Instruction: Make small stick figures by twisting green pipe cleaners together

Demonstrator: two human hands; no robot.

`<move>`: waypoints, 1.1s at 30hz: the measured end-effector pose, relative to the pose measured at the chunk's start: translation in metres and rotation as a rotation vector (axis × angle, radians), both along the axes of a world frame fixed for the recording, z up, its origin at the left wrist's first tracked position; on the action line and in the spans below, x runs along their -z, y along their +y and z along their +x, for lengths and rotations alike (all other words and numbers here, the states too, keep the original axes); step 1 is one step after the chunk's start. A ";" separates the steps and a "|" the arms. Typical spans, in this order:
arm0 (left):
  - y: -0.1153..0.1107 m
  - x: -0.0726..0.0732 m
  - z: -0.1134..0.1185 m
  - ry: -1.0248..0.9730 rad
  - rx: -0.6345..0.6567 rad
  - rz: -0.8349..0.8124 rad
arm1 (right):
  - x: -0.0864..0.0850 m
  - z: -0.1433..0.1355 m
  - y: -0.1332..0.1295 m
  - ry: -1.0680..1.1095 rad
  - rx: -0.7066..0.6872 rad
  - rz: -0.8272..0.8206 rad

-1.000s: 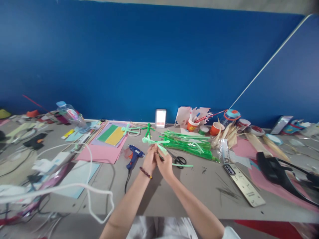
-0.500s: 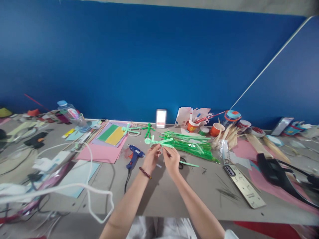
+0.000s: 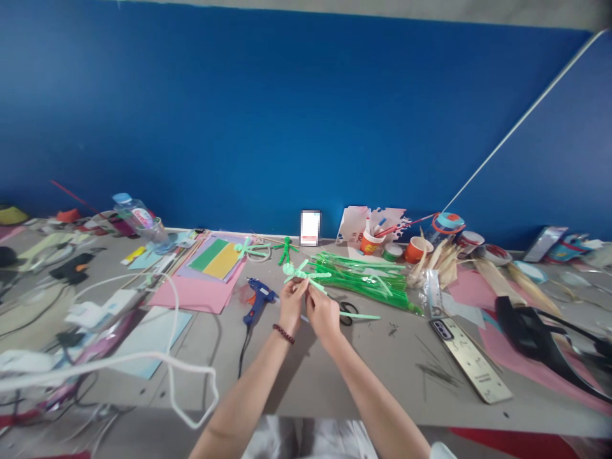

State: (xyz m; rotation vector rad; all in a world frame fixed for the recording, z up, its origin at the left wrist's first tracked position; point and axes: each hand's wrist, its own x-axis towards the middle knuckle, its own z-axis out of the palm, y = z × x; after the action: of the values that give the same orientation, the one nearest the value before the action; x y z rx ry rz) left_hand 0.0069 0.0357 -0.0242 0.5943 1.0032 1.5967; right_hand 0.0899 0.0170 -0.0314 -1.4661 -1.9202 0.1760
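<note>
Near the middle of the table, my left hand (image 3: 292,301) and my right hand (image 3: 324,310) meet, fingertips pinched on a light green pipe-cleaner figure (image 3: 297,270). Its round head points to the left and its limbs stick out to the right. A green pipe-cleaner figure (image 3: 285,250) lies just behind, and a second light green one (image 3: 246,248) is farther left. Beside my right hand are black scissors (image 3: 349,313) and a loose light green stem (image 3: 366,316). Green pipe cleaners (image 3: 363,280) in clear plastic lie to the right.
A blue glue gun (image 3: 259,299) lies left of my hands. Farther left are coloured sheets (image 3: 201,291), a bottle (image 3: 138,217) and a white cable (image 3: 174,357). At right are a phone (image 3: 471,360), a red cup (image 3: 370,243) and a black tool (image 3: 526,331).
Both hands have drawn closer together at the fingertips. The held figure has turned slightly and shifted a little right, with its arms now spread more visibly.
</note>
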 end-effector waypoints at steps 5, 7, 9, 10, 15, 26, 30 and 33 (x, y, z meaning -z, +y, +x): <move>0.004 0.005 0.000 0.051 -0.056 0.006 | -0.002 0.002 0.000 -0.149 -0.060 0.009; 0.004 0.004 -0.003 0.030 -0.036 0.036 | -0.004 0.004 0.001 -0.148 -0.082 0.066; 0.004 0.002 -0.007 -0.002 0.003 0.050 | -0.006 0.007 0.002 -0.137 -0.105 0.142; 0.004 0.002 -0.009 -0.023 0.029 0.052 | -0.007 0.009 0.002 -0.132 -0.111 0.182; 0.005 0.000 -0.014 -0.080 0.150 0.070 | -0.013 0.016 0.003 -0.052 -0.106 0.325; 0.004 -0.005 -0.012 0.009 0.117 0.054 | -0.013 0.016 0.009 0.291 -0.110 0.253; 0.004 -0.006 -0.011 -0.056 0.145 0.068 | -0.011 0.015 0.011 0.552 -0.101 0.119; 0.003 -0.007 -0.009 -0.100 0.174 0.080 | -0.009 0.012 0.010 0.765 -0.097 -0.033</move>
State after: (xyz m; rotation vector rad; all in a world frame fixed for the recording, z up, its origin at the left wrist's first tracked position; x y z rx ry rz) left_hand -0.0025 0.0383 -0.0169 0.6329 0.7944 1.5019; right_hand 0.1022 0.0272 -0.0228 -1.0939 -1.3543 0.7054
